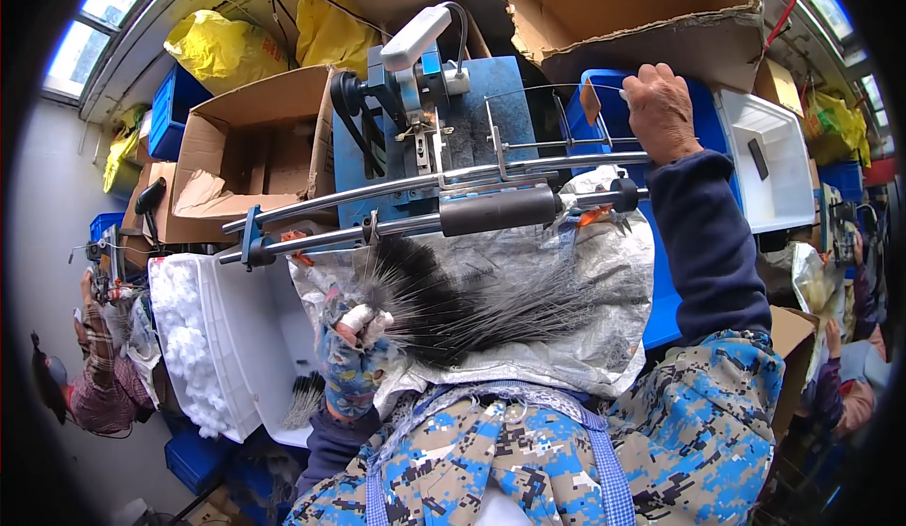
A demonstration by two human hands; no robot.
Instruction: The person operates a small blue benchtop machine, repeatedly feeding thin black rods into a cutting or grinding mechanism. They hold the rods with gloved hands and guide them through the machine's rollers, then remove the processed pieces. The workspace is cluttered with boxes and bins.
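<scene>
My left hand [351, 328], in a blue patterned sleeve cover with white wrapping at the fingertips, curls at the left end of a spread of thin wires [510, 314]. Its fingers are closed on some of them. The wires, dark at one end, fan across a silvery woven sheet [613, 262] over my lap. My right hand [659, 111] is a raised fist at the right end of the machine. A thin rod runs up to the fist, but what lies inside is hidden. Between my hands the machine [425, 130] carries metal rails [557, 163] and a dark roller [500, 210].
White fluffy tufts [184, 337] fill a tray at left, beside a white bin [283, 337] with more wires. Cardboard boxes [198, 163] and a blue crate [694, 101] surround the machine. A white tray [774, 167] stands right. Other people [109, 384] work at both sides.
</scene>
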